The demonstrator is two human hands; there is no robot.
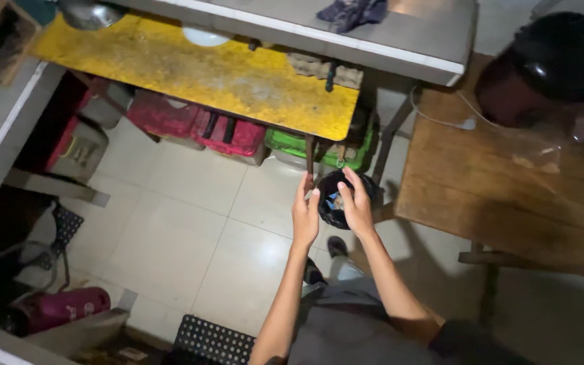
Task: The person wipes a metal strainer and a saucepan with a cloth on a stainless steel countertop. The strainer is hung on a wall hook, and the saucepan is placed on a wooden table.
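Note:
Both my hands are stretched out over a small black bin lined with a black bag that stands on the tiled floor beside a table leg. My left hand is at the bin's left rim with fingers extended and apart, holding nothing that I can see. My right hand hovers over the bin's opening, fingers curved downward; whether it holds anything is hidden. Scraps of waste show inside the bin.
A worn yellow table stands ahead, with red and green crates under it. A brown wooden table is at the right, bearing a dark round pot. A grey counter with a cloth runs along the top. A pink cylinder lies at lower left.

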